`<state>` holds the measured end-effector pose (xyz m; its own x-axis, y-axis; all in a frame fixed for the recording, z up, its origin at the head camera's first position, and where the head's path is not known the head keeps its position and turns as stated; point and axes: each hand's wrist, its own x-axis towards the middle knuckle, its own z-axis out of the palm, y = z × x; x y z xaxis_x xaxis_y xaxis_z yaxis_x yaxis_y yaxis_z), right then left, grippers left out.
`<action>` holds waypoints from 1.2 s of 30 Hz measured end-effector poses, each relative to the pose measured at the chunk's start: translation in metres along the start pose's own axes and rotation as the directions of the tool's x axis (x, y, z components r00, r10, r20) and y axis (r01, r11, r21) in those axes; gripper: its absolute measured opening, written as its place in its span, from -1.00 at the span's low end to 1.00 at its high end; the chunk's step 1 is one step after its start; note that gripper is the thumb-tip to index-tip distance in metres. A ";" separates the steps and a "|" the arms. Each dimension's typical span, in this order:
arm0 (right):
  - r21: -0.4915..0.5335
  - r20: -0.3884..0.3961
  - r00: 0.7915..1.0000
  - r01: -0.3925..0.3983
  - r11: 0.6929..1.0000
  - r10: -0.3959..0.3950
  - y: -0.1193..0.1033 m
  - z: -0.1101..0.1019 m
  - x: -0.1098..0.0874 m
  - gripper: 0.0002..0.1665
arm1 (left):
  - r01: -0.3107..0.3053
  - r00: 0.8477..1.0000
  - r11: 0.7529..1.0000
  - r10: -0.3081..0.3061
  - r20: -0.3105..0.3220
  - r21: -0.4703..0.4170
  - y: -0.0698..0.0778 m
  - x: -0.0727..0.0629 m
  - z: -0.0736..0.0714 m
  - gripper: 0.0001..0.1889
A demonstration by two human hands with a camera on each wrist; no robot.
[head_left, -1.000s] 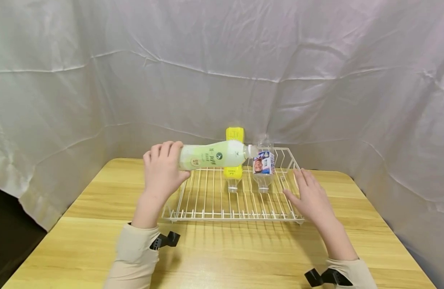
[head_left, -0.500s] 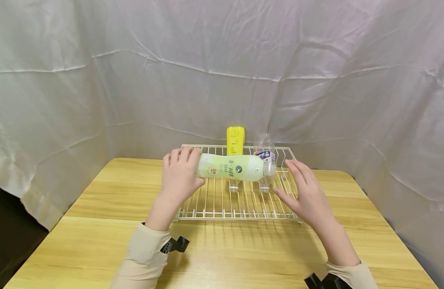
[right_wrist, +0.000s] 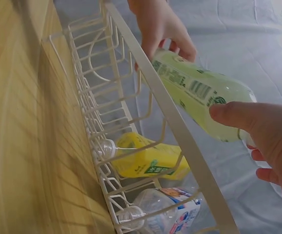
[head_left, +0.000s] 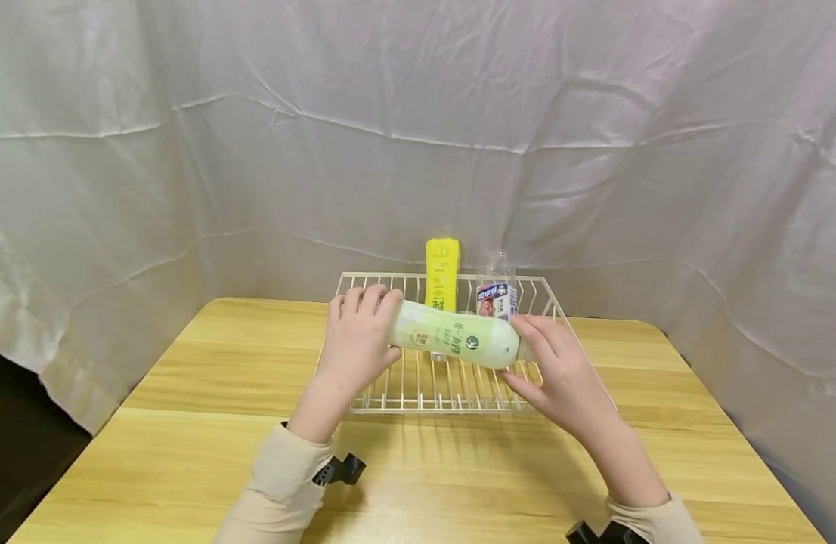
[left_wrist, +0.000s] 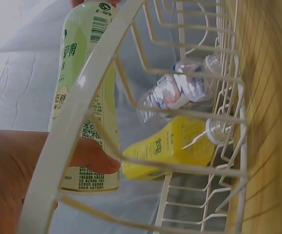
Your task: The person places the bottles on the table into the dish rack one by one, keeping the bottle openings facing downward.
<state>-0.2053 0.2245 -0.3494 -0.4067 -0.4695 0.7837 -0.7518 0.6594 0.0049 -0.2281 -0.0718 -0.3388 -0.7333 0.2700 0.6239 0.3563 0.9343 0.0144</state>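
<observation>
A pale green labelled plastic bottle [head_left: 452, 332] lies nearly level above the white wire rack [head_left: 438, 411], its neck end slightly lower and to the right. My left hand [head_left: 357, 340] grips its base end, thumb on the near side. Around the neck end is my right hand [head_left: 568, 378]; the thumb [right_wrist: 228, 113] lies on the bottle's shoulder and the fingers curl behind, partly hiding the neck. Behind the green bottle, a yellow bottle [head_left: 442, 268] and a clear bottle [head_left: 494, 298] with a blue and white label lean neck-down in the rack.
The rack stands on a wooden table [head_left: 187, 453]. Grey cloth [head_left: 391, 151] hangs close behind and along both sides. In the left wrist view, the rack's top rail [left_wrist: 82, 83] crosses in front of the green bottle.
My left hand has carried the green bottle right and toward me, its neck end dipping. My right hand has moved left and taken hold of the neck end.
</observation>
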 end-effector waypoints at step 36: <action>0.179 -0.137 0.988 -0.040 0.983 0.065 0.018 0.007 -0.012 -0.17 | -0.100 0.988 0.945 0.056 -0.145 -0.312 -0.022 0.007 -0.015 -0.07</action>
<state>-0.2176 0.2378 -0.3633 -0.3798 -0.3410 0.8599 -0.8157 0.5618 -0.1375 -0.2329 -0.0941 -0.3228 -0.6205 0.2857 0.7303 0.5902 0.7833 0.1950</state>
